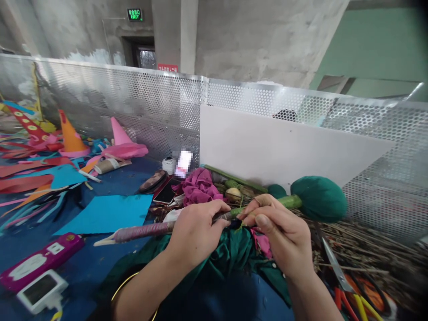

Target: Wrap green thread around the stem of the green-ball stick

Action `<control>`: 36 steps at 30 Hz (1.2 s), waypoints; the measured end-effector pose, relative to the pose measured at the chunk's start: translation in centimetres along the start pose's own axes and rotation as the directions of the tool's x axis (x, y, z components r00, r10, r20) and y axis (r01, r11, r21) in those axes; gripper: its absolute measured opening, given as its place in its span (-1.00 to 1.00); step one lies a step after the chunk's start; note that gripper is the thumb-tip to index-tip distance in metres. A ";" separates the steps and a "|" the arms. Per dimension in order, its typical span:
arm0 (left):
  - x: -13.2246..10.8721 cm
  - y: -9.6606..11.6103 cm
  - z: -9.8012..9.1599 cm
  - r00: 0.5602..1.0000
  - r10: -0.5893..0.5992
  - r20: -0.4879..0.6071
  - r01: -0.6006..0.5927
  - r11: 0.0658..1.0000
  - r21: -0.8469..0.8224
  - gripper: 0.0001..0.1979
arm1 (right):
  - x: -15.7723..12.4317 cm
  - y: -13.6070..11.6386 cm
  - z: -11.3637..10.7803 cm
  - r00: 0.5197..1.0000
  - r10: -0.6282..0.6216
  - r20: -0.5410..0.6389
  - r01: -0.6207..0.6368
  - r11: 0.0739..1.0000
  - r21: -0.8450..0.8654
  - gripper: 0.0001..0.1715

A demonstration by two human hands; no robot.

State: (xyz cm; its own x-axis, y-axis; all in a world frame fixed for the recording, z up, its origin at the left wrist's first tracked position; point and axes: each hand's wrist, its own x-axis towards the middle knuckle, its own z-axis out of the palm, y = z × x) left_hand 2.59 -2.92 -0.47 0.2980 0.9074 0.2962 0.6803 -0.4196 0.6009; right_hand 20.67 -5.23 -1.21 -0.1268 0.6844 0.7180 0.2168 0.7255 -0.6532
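Observation:
A long stick (pixel 143 231), bound in purple at its lower end and green farther up, lies slantwise across the middle. At its far end is a round ball covered in dark green cloth (pixel 319 199). My left hand (pixel 199 232) is closed round the middle of the stick, thumb and forefinger by the green binding. Beside it my right hand (pixel 279 232) pinches a thin green thread against the stick; the fingertips partly hide the thread. Under both hands lies shiny dark green cloth (pixel 234 249) with a pink piece (pixel 262 243) next to it.
Scissors (pixel 336 263) and dry stalks (pixel 361 249) lie at right. A blue sheet (pixel 110 214), a purple case (pixel 42 261) and a white device (pixel 42 290) are at left. Behind stand pointed hats (pixel 122 140), magenta cloth (pixel 202 187), a lit phone (pixel 183 162) and a white board (pixel 267 147).

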 end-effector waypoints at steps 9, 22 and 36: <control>-0.6 0.2 0.9 0.965 0.254 0.069 -0.262 0.913 0.312 -0.87 | 0.6 0.1 0.2 0.990 0.136 -0.036 -0.139 0.987 -0.078 -0.68; -0.7 -0.1 1.6 0.768 0.640 -0.030 -0.580 0.715 0.389 -0.76 | 1.1 1.0 -0.2 0.921 0.385 -0.062 -0.390 0.912 -0.129 -0.65; 0.1 -1.4 1.1 0.728 0.673 -0.134 -0.587 0.712 0.385 -0.77 | 1.1 0.4 -1.9 0.917 0.398 0.016 -0.388 0.903 -0.186 -0.71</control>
State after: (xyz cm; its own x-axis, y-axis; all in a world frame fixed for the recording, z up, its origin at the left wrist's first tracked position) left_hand 2.40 -2.25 -2.07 0.5849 0.3753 0.7190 0.5675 -0.8227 -0.0322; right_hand 22.43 -4.33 -0.23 -0.0456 0.9175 0.3951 0.4245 0.3758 -0.8237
